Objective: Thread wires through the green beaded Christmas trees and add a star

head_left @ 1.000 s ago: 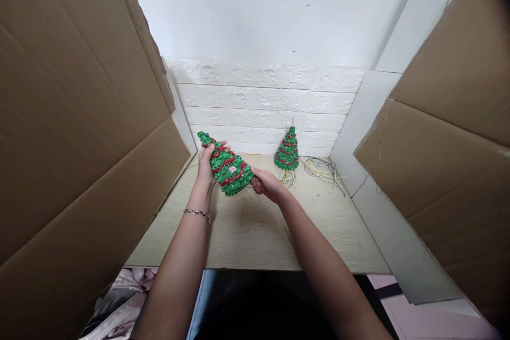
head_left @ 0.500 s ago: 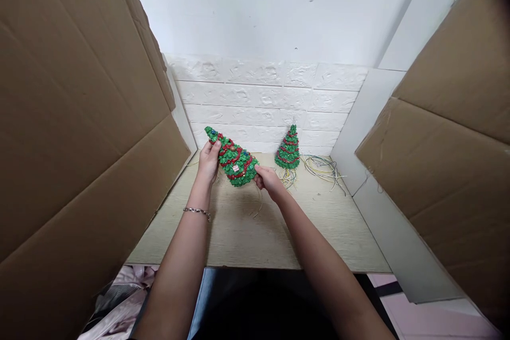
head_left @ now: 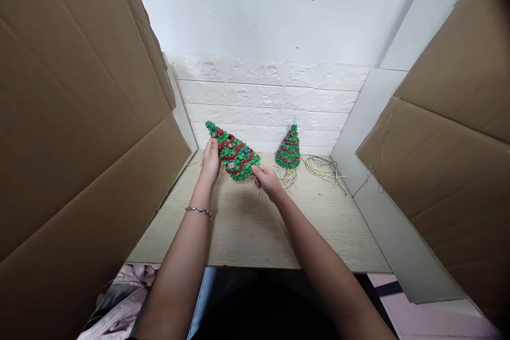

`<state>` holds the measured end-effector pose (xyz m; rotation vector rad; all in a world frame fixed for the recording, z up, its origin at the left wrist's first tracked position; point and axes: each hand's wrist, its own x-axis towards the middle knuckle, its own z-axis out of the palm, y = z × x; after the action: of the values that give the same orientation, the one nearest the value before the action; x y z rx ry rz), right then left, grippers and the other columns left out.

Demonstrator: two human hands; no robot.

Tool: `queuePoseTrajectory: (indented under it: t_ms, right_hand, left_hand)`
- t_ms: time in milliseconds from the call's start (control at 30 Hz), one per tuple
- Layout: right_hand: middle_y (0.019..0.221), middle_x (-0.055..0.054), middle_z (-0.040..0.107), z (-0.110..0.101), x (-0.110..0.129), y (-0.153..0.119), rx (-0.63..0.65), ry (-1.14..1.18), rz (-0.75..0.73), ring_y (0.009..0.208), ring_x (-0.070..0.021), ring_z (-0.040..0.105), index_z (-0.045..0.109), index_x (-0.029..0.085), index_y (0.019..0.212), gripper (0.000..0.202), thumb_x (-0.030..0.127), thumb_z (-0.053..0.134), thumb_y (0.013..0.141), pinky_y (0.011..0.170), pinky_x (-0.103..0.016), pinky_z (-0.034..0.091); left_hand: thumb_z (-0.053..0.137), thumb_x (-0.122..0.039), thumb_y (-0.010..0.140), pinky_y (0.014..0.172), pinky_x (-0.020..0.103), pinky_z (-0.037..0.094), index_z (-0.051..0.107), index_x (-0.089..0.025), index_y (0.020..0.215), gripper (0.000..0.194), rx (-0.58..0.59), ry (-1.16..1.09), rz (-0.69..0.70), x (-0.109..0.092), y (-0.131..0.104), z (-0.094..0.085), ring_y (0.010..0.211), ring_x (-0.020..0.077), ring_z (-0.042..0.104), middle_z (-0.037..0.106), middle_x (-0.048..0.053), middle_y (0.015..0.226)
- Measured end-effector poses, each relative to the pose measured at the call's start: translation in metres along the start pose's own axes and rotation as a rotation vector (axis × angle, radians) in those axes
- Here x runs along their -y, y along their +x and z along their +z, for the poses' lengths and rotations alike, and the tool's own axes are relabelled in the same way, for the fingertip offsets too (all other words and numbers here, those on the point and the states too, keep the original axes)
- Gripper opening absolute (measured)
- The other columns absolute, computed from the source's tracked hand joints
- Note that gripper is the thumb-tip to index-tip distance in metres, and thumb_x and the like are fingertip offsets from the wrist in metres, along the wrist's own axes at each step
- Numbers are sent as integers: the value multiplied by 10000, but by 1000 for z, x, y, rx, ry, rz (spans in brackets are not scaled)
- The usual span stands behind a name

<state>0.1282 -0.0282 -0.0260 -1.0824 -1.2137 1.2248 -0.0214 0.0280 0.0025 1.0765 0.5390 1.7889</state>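
Held above the table is a small green Christmas tree (head_left: 236, 155) with red garlands and coloured ornaments, tilted so its tip points up and left. My left hand (head_left: 210, 159) is closed around its upper part, thumb in front. At the broad base, my right hand (head_left: 266, 178) pinches the lower right edge; some of its fingers are hidden behind. Thin wires (head_left: 258, 199) hang beneath the base. A second tree (head_left: 288, 150) of the same sort stands upright farther back, to the right of my right hand, with wires (head_left: 287, 176) lying in front of it.
Loose coils of yellow, white and dark wire (head_left: 323, 167) lie at the back right of the wooden table (head_left: 255, 239). Large cardboard panels (head_left: 87, 117) flank the left and right (head_left: 446, 159). A white brick-patterned wall (head_left: 255, 95) closes off the back.
The held tree has turned slightly about its length, shifting its ornaments, and its base has risen a little. Both hands keep their hold, and the standing tree stays put.
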Motion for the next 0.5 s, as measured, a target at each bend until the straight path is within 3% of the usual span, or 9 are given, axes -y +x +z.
queuePoseTrajectory:
  t_ms: [167, 267, 367, 433, 500]
  right_hand:
    - [421, 52, 407, 7, -4, -3, 78, -29, -28, 366, -50, 330, 486, 158, 561, 376, 485, 595, 711, 394, -200, 240]
    - [521, 42, 475, 12, -1, -9, 166, 9, -106, 393, -38, 362, 493, 152, 589, 417, 545, 625, 629, 413, -200, 268]
    - [598, 33, 519, 11, 5, -13, 251, 46, -148, 413, -39, 407, 545, 144, 674, 425, 558, 619, 613, 435, -201, 300]
    - [618, 29, 536, 6, 9, -11, 233, 80, -148, 417, -44, 421, 586, 140, 780, 434, 542, 616, 618, 438, -200, 306]
    - [610, 28, 534, -4, 11, -6, 126, 145, -160, 409, -44, 410, 596, 135, 852, 442, 523, 599, 640, 427, -197, 293]
  left_hand:
    - [754, -398, 613, 699, 207, 477, 577, -209, 928, 407, 4, 57, 76, 1, -6, 2, 775, 125, 601, 609, 12, 861]
    - [771, -353, 589, 594, 203, 473, 544, -200, 860, 385, -52, -20, 45, -5, -8, 3, 617, 99, 562, 573, -17, 747]
    - [754, -387, 593, 584, 229, 487, 511, -195, 829, 389, -127, -114, 0, -8, -6, 1, 575, 107, 560, 561, -25, 692]
    - [742, -416, 594, 618, 255, 502, 504, -191, 819, 397, -176, -154, -26, -8, -4, -1, 594, 120, 579, 569, -20, 689]
    - [713, -450, 620, 678, 289, 515, 516, -183, 814, 385, -212, -196, -78, -9, -1, -4, 648, 142, 608, 590, 1, 711]
